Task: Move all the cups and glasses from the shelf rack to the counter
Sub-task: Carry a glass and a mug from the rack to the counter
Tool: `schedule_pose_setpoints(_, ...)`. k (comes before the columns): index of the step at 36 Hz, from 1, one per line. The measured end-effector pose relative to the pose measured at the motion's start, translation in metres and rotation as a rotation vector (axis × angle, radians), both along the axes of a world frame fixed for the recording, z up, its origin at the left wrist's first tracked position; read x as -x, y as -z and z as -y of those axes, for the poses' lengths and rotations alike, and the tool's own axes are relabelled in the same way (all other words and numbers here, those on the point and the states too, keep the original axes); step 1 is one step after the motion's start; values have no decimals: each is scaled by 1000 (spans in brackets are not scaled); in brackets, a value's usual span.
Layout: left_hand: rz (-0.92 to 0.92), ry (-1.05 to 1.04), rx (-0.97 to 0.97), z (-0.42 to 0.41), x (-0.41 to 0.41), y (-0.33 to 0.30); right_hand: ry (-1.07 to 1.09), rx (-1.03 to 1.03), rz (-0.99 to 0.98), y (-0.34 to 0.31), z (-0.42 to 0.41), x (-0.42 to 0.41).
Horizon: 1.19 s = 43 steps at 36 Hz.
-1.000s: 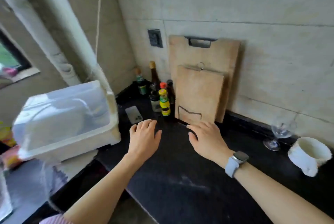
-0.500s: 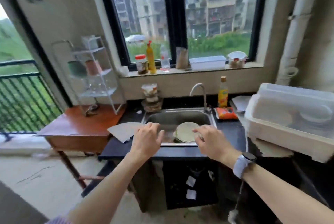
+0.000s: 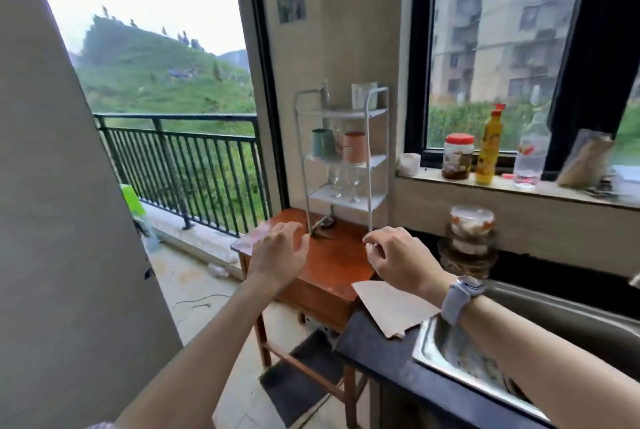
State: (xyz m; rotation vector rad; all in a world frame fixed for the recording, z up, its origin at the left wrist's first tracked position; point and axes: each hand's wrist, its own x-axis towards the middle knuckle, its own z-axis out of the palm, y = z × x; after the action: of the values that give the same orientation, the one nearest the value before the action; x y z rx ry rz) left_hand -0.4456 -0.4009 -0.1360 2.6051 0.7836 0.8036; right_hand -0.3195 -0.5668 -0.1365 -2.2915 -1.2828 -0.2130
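**Empty hands reach toward a rack full of cups**

The white shelf rack (image 3: 341,158) stands on a small wooden table (image 3: 332,262), in the corner between the balcony door and the window, just beyond the end of the dark surface (image 3: 377,356) with its sink (image 3: 540,342). On the top shelf sits a clear tumbler (image 3: 363,96); on the middle shelf a green mug (image 3: 321,143) and a pink mug (image 3: 355,148) stand side by side; on the bottom shelf are stemmed glasses (image 3: 344,182), blurred enough that I cannot count them.

The left hand (image 3: 277,255) is held out with fingers spread and loose, holding nothing. The right hand (image 3: 398,260), a watch on its wrist, has fingers curled lightly, also empty. Both hover over the table, short of the rack.

The mugs look sturdy and best gripped around the body or by a handle. The stemmed glasses look thin, light and breakable; I'd take each by the bowl or stem, one at a time, lifting clear of the wire frame.
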Motion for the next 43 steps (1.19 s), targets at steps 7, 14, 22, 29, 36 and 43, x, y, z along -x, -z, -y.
schedule_pose_setpoints(7, 45, -9, -16, -112, -89, -48, -8, -91, 27, -41, -115, -96)
schedule_pose_setpoints(14, 175, 7, -8, -204, -170, -96, -15, -192, 25, -88, -209, -171)
schedule_pose_setpoints(22, 281, 100, 50, -296, -279, -127, 111, -301, -3, -124, -293, -251)
schedule_pose_setpoints(29, 288, 248, 131, -361, -380, -140, 309, -355, -27, -145, -358, -313)
schedule_pose_setpoints(36, 163, 321, 233, -404, -464, -149, 539, -434, -120, -151, -401, -369)
schedule_pose_setpoints(43, 224, 416, 356, -427, -517, -151, 638, -678, -361, -155, -418, -411)
